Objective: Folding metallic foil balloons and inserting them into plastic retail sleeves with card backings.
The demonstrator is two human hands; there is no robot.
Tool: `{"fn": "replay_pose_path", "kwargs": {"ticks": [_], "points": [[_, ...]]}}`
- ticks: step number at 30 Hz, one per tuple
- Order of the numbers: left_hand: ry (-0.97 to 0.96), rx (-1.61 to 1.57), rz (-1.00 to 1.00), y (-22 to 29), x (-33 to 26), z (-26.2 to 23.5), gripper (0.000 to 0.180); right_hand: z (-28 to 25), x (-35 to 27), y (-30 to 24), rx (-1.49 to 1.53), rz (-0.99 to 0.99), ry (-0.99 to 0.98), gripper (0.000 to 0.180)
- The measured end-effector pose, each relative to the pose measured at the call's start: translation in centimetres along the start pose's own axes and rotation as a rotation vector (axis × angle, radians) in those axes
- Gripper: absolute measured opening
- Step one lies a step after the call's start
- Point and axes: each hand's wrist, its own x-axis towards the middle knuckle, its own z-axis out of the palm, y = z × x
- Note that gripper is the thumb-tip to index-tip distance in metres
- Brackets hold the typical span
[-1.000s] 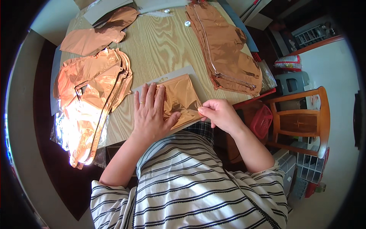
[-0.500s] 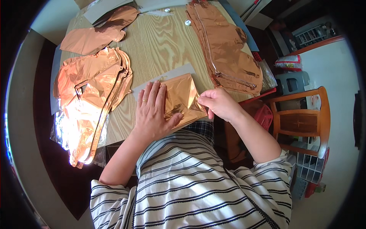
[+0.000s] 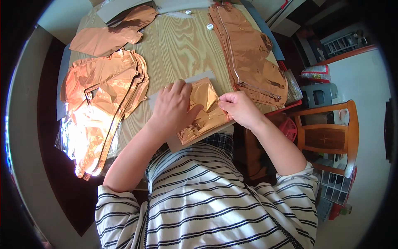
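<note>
A copper-coloured foil balloon, folded flat into a rough rectangle, lies on a grey card at the table's near edge. Thumb and fingers of my right hand pinch its right edge. Over its left part is my left hand, knuckles raised and fingers bent, the thumb apart and resting on the foil. The left fingertips are partly hidden. Wrinkles bunch in the foil's near left corner.
Flat foil balloons lie in a shiny stack at left, a second stack at right, and more foil at far left. Two small white round pieces, one being a disc, lie on the wooden table. A wooden chair stands at right.
My left hand, flat on the foil before, has lifted its knuckles and bent its fingers. More of the card shows along the near edge. My right hand keeps its pinch.
</note>
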Motion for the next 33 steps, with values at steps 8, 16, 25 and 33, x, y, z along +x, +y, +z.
{"fn": "replay_pose_path", "kwargs": {"ticks": [8, 16, 25, 33], "points": [[-0.304, -0.447, -0.291, -1.3, 5.3, -1.8, 0.044, 0.0, -0.2, -0.1, 0.008, -0.030, 0.020, 0.019], [-0.587, -0.408, -0.215, -2.3, 8.9, -2.2, 0.037, 0.4, -1.1, 0.0, 0.096, -0.018, 0.040, 0.016], [-0.579, -0.581, -0.309, -1.5, 8.1, 0.2, 0.032, 0.3, -2.5, 0.8, 0.242, -0.004, 0.010, 0.025], [-0.290, -0.367, -0.179, 0.2, 6.9, 1.9, 0.034, 0.5, -3.0, 1.1, 0.291, 0.028, 0.070, 0.034]]}}
